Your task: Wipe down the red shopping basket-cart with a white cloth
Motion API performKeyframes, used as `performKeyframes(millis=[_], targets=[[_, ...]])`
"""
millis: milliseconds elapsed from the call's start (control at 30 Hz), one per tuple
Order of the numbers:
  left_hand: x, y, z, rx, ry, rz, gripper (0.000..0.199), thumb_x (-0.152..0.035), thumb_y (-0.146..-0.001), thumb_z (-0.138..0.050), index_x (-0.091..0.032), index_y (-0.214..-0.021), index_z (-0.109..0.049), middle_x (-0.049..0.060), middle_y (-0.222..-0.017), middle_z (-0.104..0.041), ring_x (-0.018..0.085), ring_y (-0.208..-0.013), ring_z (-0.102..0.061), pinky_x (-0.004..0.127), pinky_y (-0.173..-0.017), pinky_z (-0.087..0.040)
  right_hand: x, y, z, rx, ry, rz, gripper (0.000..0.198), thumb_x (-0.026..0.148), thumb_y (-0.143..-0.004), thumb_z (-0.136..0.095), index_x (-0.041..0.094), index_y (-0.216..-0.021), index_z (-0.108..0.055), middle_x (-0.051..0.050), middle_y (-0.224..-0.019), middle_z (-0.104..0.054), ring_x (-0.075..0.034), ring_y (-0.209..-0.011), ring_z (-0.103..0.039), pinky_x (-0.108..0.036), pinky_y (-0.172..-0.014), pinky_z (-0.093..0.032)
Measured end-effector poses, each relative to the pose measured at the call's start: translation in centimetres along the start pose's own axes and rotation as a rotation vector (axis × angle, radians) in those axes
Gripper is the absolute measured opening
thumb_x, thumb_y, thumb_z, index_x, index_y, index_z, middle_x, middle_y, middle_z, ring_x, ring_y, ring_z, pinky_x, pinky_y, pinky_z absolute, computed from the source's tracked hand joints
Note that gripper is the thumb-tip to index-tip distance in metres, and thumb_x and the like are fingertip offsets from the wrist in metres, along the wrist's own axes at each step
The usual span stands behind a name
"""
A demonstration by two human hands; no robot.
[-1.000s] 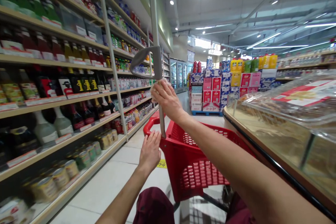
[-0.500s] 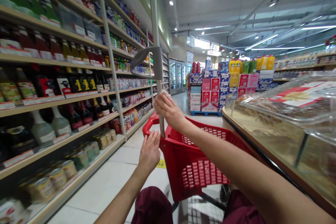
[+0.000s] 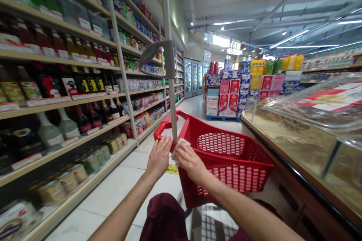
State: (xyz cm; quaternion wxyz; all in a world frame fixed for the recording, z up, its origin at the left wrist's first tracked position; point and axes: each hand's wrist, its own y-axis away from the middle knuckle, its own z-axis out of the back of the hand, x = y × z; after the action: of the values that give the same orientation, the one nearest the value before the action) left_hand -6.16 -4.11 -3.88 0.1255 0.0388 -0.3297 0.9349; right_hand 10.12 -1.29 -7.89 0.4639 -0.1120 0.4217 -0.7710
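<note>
The right hand's (image 3: 190, 160) fingers are clenched on a cloth (image 3: 183, 143), holding it at the red basket's (image 3: 190, 192) near left corner, just right of the foot of a pole (image 3: 172, 115). The left hand's (image 3: 160, 155) fingers lie over the handle (image 3: 158, 131); whether they close cannot be told. The cloth looks light, soft and unbreakable, best bunched by its middle; the basket seems stiff, best steadied by its handle. One cloth, one basket, one pole, two hands.

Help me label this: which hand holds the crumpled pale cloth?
The right hand, partly covering the cloth; the left hand rests on the curved red plastic handle.
</note>
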Motion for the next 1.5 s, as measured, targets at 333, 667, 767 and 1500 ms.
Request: performKeyframes(millis=[333, 667, 767, 1500], targets=[[-0.2, -0.2, -0.4, -0.059, 0.029, 0.044, 0.057, -0.005, -0.067, -0.035, -0.012, -0.124, -0.040, 0.009, -0.128, -0.046, 0.021, -0.124, -0.033, 0.042, -0.103, -0.026, 1.9, 4.1, -0.7, -0.047, -0.018, -0.165, 0.032, 0.015, -0.087, -0.036, 0.017, -0.115, -0.053, -0.007, -0.125, -0.049, -0.023, -0.127, -0.025, -0.044, -0.100, -0.032], [-5.1, -2.0, -1.1, -0.065, 0.040, -0.202, 0.051, -0.007, -0.072, -0.035, -0.010, -0.122, -0.041, 0.009, -0.131, -0.043, 0.020, -0.125, -0.031, 0.039, -0.104, -0.023, 0.5, 8.6, -0.6, 0.023, 0.015, -0.204, 0.030, 0.018, -0.087, -0.039, 0.018, -0.112, -0.055, -0.007, -0.123, -0.051, -0.021, -0.125, -0.030, -0.043, -0.097, -0.037], [-6.1, -3.1, -1.9, 0.051, 0.026, -0.183, 0.041, -0.011, -0.076, -0.035, -0.010, -0.115, -0.050, 0.011, -0.120, -0.053, 0.023, -0.117, -0.042, 0.042, -0.102, -0.026, -1.1, 7.2, 0.4, -0.033, 0.063, -0.238, 0.033, 0.014, -0.087, -0.037, 0.015, -0.117, -0.051, -0.009, -0.127, -0.047, -0.023, -0.127, -0.025, -0.047, -0.099, -0.033], [-10.8, -2.1, -4.3, 0.126, 0.018, -0.229, 0.055, -0.013, -0.070, -0.039, -0.007, -0.124, -0.039, 0.012, -0.132, -0.040, 0.023, -0.126, -0.028, 0.042, -0.105, -0.019, -3.8, 14.6, 2.6, -0.049, 0.141, -0.358, 0.034, 0.013, -0.085, -0.040, 0.015, -0.117, -0.051, -0.010, -0.125, -0.048, -0.023, -0.127, -0.025, -0.048, -0.097, -0.035]])
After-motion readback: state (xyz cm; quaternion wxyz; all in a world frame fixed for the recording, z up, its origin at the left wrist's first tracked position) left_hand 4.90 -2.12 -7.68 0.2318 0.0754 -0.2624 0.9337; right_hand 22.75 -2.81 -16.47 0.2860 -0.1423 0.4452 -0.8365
